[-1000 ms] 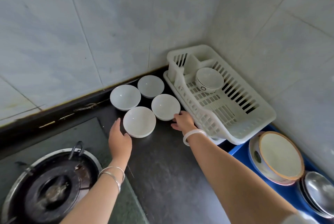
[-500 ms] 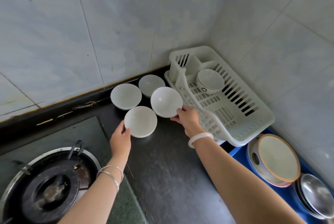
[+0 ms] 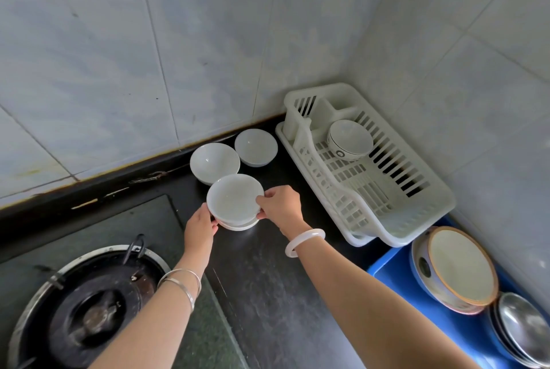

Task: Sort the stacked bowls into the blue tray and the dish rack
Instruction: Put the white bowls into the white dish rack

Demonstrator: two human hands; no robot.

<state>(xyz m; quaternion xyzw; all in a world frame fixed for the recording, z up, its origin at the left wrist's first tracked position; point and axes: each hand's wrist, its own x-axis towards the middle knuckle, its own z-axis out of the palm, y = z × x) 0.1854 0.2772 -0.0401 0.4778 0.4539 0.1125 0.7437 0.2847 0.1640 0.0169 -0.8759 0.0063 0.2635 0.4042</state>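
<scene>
The black countertop [image 3: 268,294] carries white bowls [image 3: 215,161], dish rack [image 3: 416,219], blue tray [image 3: 395,276].

No readable text, labels, brands or numbers anywhere; only an illegible dark mark on the patterned bowl [image 3: 350,140] at 1 o'clock.

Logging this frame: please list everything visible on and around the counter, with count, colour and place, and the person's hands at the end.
white bowls: two, white, mid-counter, one being set into the other
loose white bowls: two, white, by the back wall
patterned bowl: one, white with dark marks, inside the rack
dish rack: one, white plastic, in the corner
blue tray: one, blue, right of the counter
orange-rimmed bowl: one, pale, tilted in the tray
metal dish: silver, tray's near end; count unclear
gas burner: one, black, bottom left
left hand: steadies the lower bowl
right hand: grips the upper bowl's rim
</scene>
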